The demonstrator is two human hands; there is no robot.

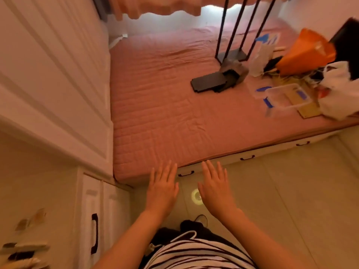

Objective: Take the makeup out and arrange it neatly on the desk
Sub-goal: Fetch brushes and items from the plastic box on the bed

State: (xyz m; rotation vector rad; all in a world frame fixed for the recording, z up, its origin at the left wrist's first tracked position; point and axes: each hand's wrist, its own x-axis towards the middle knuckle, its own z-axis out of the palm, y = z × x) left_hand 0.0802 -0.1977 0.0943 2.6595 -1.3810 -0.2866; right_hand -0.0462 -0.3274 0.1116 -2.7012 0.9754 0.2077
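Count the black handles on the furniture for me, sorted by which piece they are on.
Bed drawer handles: 3
Cabinet door handle: 1
Total: 4

Bed: pink quilted mattress (165,113) ahead of me.
Stand: black thin-legged metal stand (232,54) on the mattress.
Box: clear plastic box (287,97) near the mattress's right edge.
Cabinet: white cabinet with black handle (88,206), left of the mattress.
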